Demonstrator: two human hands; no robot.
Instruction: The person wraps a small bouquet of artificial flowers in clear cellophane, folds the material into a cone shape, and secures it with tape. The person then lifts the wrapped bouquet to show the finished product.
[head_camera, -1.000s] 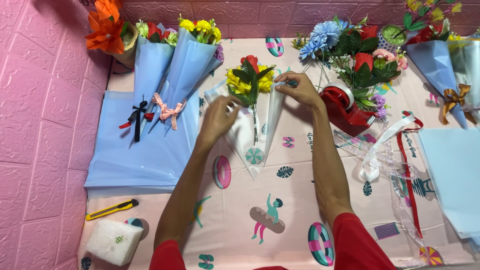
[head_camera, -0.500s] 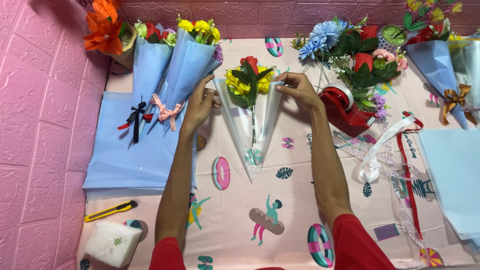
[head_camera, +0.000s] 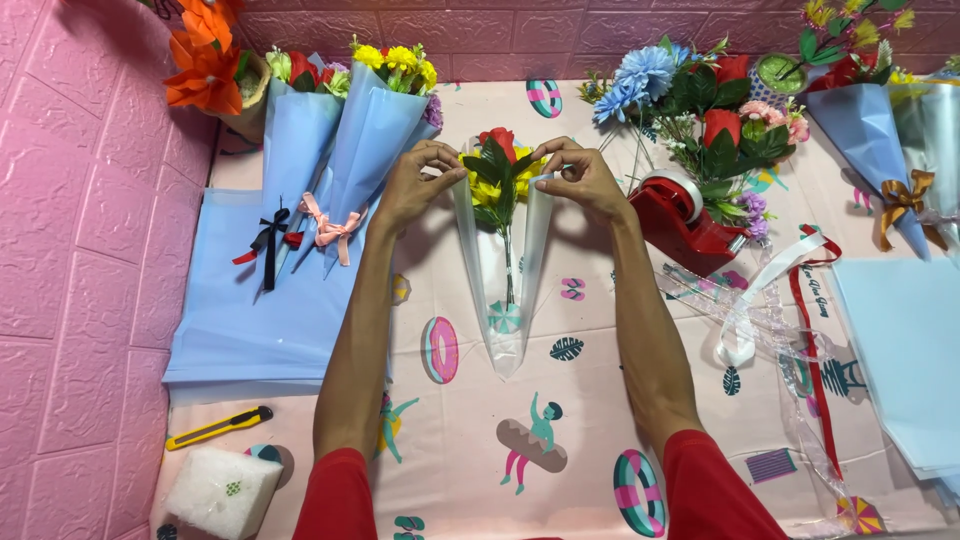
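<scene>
Pinching clear cone wrap (head_camera: 503, 300) top corners, left hand (head_camera: 412, 185) and right hand (head_camera: 583, 178) level, long axis running far-to-near between.

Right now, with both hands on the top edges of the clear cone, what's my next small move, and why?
Probably draw the two top edges together over the flowers. The left hand and right hand each pinch one edge of the clear wrap, and the cone gapes open at the top while its tip is closed.

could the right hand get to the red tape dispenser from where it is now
Probably yes: the red tape dispenser sits just beside the right hand, nothing between them, though that hand pinches the clear wrap.
</scene>
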